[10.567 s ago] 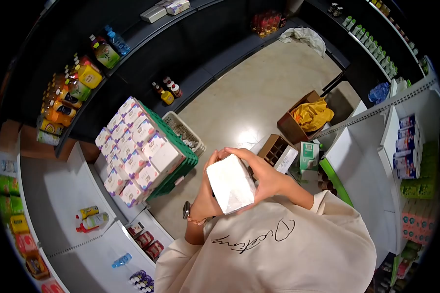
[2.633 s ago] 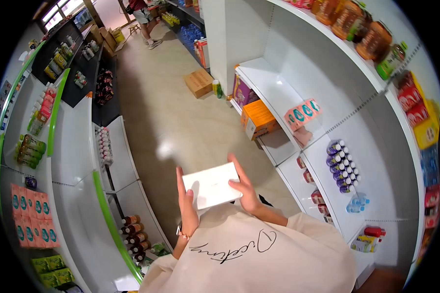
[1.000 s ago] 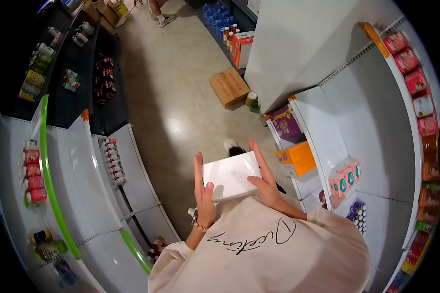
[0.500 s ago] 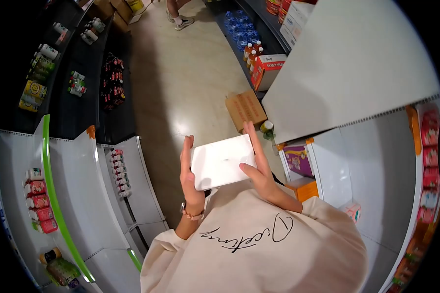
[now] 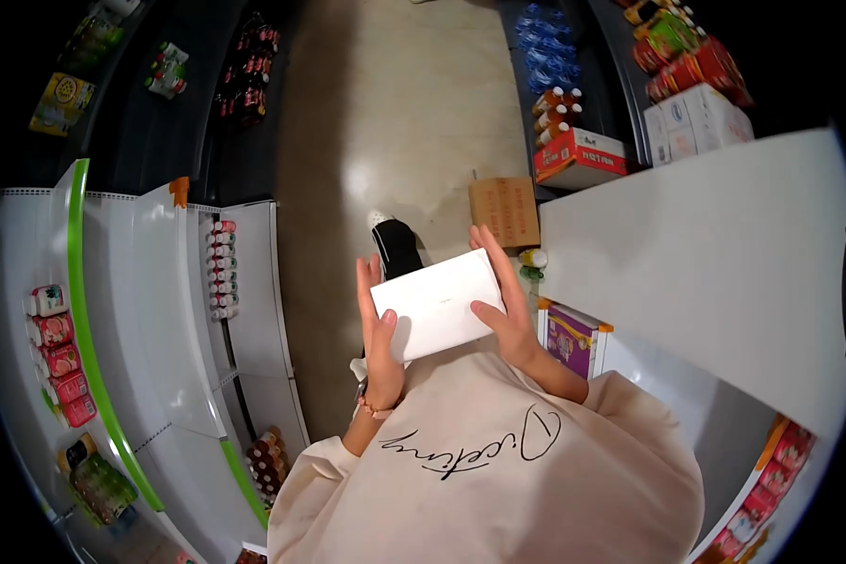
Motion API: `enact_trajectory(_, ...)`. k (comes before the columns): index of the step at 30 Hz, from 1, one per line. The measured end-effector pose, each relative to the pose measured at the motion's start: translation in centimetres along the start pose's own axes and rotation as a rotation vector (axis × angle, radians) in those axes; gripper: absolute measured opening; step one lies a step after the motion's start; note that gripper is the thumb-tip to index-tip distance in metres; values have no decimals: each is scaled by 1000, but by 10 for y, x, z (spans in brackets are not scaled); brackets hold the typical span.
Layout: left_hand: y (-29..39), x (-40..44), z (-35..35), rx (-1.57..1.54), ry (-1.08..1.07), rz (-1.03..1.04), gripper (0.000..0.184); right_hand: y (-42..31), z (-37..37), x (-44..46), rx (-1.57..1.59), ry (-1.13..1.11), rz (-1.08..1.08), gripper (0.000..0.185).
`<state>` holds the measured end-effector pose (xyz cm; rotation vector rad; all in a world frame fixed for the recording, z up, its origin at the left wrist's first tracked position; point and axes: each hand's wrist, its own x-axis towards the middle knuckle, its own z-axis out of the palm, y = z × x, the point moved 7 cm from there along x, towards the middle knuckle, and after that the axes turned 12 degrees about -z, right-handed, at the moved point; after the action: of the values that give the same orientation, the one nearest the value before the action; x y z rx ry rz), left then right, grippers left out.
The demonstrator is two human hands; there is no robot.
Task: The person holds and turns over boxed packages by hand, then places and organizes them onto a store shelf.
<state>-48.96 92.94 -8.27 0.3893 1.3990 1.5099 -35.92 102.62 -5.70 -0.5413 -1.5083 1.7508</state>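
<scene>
A flat white rectangular object point(image 5: 440, 305), like a thin box with a tiny mark in its middle, is held in front of my chest. My left hand point(image 5: 379, 324) grips its left edge, thumb on the upper face and fingers along the side. My right hand point(image 5: 504, 305) clasps the right edge the same way, with its thumb lying on the face. The object's underside is hidden. A watch or bracelet point(image 5: 371, 406) circles my left wrist.
White shelves with a green edge point(image 5: 83, 282) and small bottles point(image 5: 224, 268) stand on my left. At right are a white shelf top point(image 5: 686, 244), a cardboard box point(image 5: 505, 211) on the floor point(image 5: 348, 141), and bottles point(image 5: 553, 117). My shoe point(image 5: 379, 218) shows ahead.
I have moved forward along the aisle, and the shelves have shifted in view. My leg and shoe now show ahead. Another person's legs have nearly left the top edge. Both hands still hold the white object.
</scene>
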Motion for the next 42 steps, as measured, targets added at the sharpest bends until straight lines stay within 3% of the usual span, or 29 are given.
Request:
enact_trajectory(11, 146, 157, -74, -10, 62, 209, 74, 11, 76, 220, -124, -123, -131, 77)
enact_trajectory(16, 195, 194, -128, 35, 252, 396, 91, 15, 134, 308, -208, -264, -188, 86)
enact_trajectory(22, 215, 198, -174, 199, 436, 529, 82, 49, 191, 352, -227, -394, -77, 88)
enact_trajectory(27, 212, 198, -213, 117, 694, 467, 79, 96, 239, 386, -187, -651, 50, 85)
enact_trajectory(36, 224, 212, -241, -24, 1215, 435, 77, 123, 336, 462, 2, -1261, 65, 71)
enact_trajectory(42, 226, 220, -239, -343, 1432, 461, 65, 141, 402, 488, -38, -1669, -94, 68)
